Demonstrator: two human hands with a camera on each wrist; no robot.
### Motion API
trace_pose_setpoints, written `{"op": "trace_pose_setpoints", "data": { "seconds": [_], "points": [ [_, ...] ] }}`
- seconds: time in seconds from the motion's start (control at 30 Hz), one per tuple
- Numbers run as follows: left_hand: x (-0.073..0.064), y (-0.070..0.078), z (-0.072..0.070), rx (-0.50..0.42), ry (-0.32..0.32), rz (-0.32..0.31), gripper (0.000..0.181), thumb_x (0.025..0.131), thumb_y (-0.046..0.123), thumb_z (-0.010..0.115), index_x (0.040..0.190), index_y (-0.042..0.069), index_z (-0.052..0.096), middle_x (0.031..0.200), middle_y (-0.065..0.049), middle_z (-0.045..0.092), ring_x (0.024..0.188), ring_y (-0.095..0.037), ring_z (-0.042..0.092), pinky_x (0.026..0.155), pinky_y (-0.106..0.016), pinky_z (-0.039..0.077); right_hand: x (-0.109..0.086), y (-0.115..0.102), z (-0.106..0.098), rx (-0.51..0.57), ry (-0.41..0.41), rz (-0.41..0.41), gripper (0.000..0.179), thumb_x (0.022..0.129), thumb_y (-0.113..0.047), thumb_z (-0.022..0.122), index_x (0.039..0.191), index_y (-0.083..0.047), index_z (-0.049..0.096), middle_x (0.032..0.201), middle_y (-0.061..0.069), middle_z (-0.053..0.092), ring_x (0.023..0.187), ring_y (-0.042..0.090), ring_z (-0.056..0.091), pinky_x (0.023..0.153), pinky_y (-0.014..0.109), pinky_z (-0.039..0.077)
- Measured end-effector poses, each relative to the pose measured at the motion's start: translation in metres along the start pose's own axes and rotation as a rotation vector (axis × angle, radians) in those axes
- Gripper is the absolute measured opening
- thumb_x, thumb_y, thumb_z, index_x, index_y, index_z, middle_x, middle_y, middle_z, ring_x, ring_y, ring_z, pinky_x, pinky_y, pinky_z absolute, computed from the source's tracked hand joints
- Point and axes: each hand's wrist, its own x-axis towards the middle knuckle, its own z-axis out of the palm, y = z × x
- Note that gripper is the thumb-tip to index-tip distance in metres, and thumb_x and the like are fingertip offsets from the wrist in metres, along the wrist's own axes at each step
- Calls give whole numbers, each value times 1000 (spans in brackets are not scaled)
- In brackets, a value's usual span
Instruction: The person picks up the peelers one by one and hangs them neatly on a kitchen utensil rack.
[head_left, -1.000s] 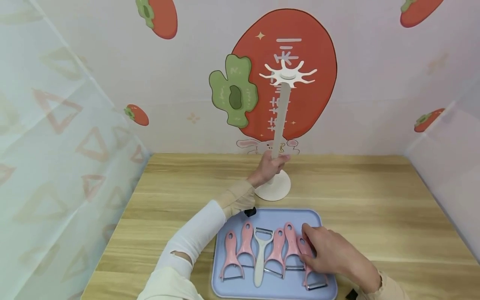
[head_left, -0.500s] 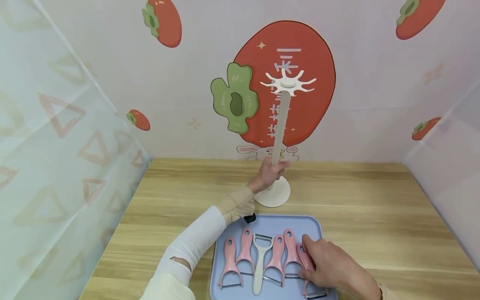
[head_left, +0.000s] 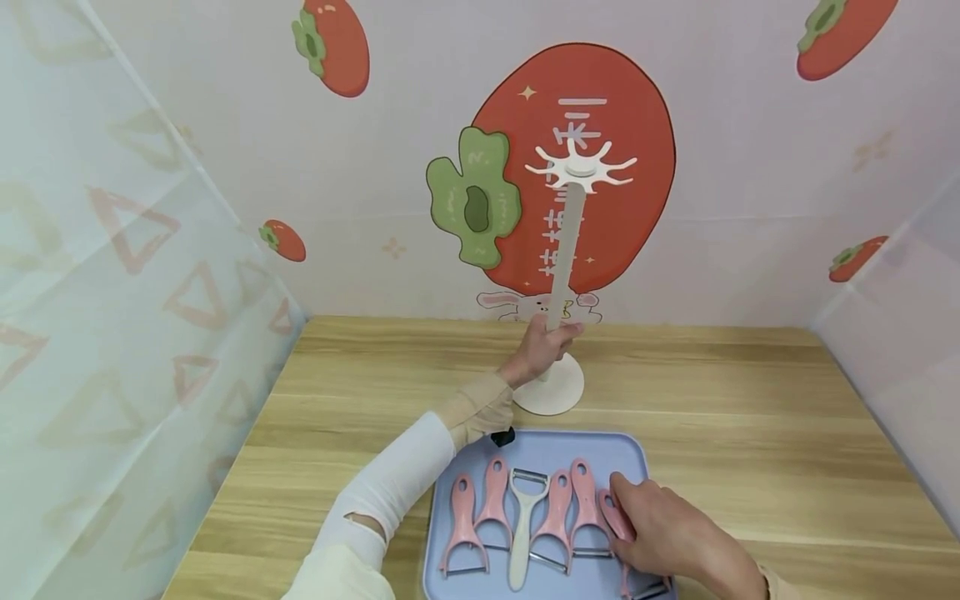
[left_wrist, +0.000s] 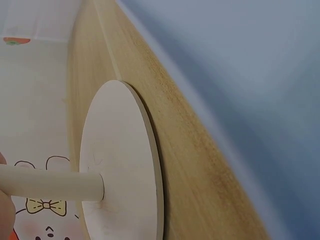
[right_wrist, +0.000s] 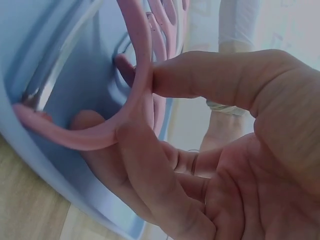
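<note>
My left hand (head_left: pixel 538 348) grips the upright pole of a white stand (head_left: pixel 567 250), low down near its round base (left_wrist: pixel 120 150). Curved hooks radiate from the stand's top. With thumb and fingers, my right hand (head_left: pixel 667 529) pinches the rightmost pink peeler (head_left: pixel 617 518) of a row on a blue tray (head_left: pixel 558 432). In the right wrist view, the thumb presses one side of the peeler's curved frame (right_wrist: pixel 85 140) and fingers meet the other. My hand covers part of this peeler in the head view. A white peeler (head_left: pixel 520 537) lies blade upward among several pink peelers (head_left: pixel 462 517).
The tray sits on a wooden table (head_left: pixel 750 400), in front of the stand. Behind is a patterned wall sheet (head_left: pixel 360 183) with red fruit prints, and more sheeting (head_left: pixel 135 333) hangs at the left. A black object (head_left: pixel 503 437) shows beneath the left cuff.
The rightmost pink peeler's blade end has swung slightly right under my right hand. My left hand keeps its hold on the pole. The head view has shifted a little.
</note>
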Motion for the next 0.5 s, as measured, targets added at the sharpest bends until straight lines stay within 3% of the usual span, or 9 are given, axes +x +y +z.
{"op": "trace_pose_setpoints", "data": {
  "seconds": [0.17,0.5],
  "points": [
    [0,0,0,11,5,6,28,107,7,56,132,-6,62,55,8,33,47,-9,27,46,-26,23,1,0,-3,27,-16,1,36,83,-17,87,99,-16,55,72,-3,52,57,7,51,51,25,42],
    [0,0,0,14,-3,15,31,107,7,56,135,-5,62,55,7,34,46,-10,28,46,-26,23,-2,1,-15,66,26,-107,35,85,-19,88,91,-20,54,66,-11,50,57,1,47,51,23,40]
  ]
}}
